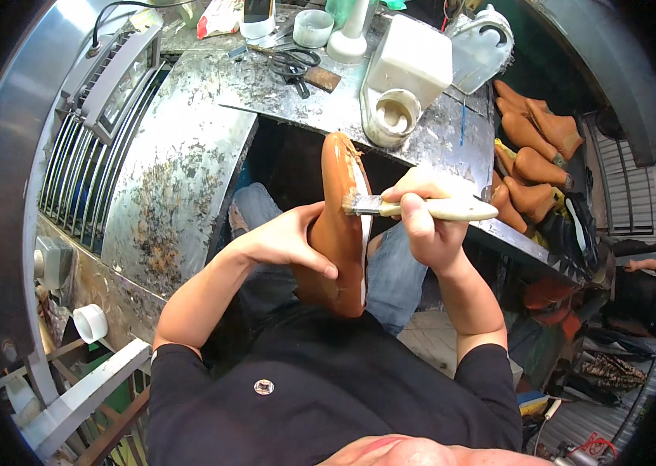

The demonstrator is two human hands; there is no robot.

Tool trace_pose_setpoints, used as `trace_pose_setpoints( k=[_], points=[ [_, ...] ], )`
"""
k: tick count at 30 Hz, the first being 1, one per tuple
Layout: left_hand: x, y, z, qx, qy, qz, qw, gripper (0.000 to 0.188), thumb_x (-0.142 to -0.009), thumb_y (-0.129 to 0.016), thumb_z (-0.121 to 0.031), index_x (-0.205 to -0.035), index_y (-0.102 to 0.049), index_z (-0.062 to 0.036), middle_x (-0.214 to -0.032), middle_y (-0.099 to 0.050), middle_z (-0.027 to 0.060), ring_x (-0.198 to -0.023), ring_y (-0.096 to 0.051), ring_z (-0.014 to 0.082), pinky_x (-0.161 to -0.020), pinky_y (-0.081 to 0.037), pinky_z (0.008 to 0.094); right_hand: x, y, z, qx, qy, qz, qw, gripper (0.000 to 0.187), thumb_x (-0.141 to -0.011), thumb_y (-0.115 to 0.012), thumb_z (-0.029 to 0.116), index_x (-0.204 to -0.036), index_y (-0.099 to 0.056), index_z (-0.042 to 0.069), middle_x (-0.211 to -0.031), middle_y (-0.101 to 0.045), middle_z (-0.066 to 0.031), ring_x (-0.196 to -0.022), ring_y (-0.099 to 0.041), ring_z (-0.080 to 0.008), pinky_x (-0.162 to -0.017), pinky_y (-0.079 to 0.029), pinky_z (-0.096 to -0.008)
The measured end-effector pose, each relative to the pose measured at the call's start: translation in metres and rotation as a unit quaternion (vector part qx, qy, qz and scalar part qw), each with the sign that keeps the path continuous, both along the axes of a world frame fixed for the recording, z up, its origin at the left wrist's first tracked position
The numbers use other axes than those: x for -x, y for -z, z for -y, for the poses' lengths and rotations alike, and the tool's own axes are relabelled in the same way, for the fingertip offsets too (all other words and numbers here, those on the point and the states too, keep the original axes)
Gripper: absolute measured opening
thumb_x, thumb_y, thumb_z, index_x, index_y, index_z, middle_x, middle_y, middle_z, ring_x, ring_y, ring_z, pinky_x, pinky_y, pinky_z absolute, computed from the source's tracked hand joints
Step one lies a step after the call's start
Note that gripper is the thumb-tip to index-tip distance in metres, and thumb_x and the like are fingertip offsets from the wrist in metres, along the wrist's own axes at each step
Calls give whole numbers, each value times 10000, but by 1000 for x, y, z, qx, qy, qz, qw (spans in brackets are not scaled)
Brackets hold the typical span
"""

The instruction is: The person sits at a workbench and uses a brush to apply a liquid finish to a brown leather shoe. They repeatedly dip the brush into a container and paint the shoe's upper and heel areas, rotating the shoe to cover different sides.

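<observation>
My left hand is wrapped round a glossy orange-brown shoe upper, shaped as if on a last. It stands toe up over my lap, its sole side turned right. Along that side runs a white strip, with ragged folded material near the toe. Closed round the pale handle of a flat paintbrush, my right hand holds the bristles against the edge of the sole side. Whether the last inside is visible, I cannot tell.
Ahead on the stained metal bench stands a white container with a round pot at its front. Scissors lie farther left. Brown shoe forms are piled at the right. A lamp sits left, and another person is far right.
</observation>
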State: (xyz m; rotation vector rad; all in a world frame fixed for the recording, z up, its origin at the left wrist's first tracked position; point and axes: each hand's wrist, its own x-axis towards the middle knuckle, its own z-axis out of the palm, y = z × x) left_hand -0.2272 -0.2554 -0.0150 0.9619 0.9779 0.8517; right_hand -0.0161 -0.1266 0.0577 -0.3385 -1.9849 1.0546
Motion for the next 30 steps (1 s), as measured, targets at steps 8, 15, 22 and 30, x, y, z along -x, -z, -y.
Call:
trace_pose_setpoints(
  k=[8,15,22,30],
  points=[
    [10,41,-3,9,-73,77,994,1139,-785,-943,-397,-1634,-292,-5,-1545,-517,120,-1429,-489,209,-1229,-357,373,-26,40,-16,135,-60,93,985,186,-954,-612,60,-837,-730,-24,-744,-724,-98,-654,-682,-150,-622,-544,-298],
    [10,70,-3,-5,-134,18,991,1030,-885,-836,-527,-1591,-342,36,-1503,-537,157,-1410,-510,234,-1205,-391,394,-5,70,-117,-109,172,129,971,175,-987,-685,139,-1057,-761,-2,-991,-761,-144,-830,-730,-246,-780,-569,-353],
    [14,66,-3,-14,-135,-9,991,960,-924,-805,-463,-1589,-345,53,-1489,-548,178,-1388,-535,241,-1178,-428,399,-9,77,-118,-64,178,195,962,191,-961,-682,119,-1080,-775,2,-1081,-760,-170,-977,-745,-297,-863,-571,-368],
    [13,36,-14,-35,-137,-88,986,1008,-899,-816,-459,-1612,-324,56,-1509,-552,211,-1386,-562,272,-1172,-439,407,-29,68,-115,62,225,157,960,215,-1042,-647,138,-1091,-769,-32,-972,-758,-94,-816,-715,-148,-744,-571,-299]
  ],
)
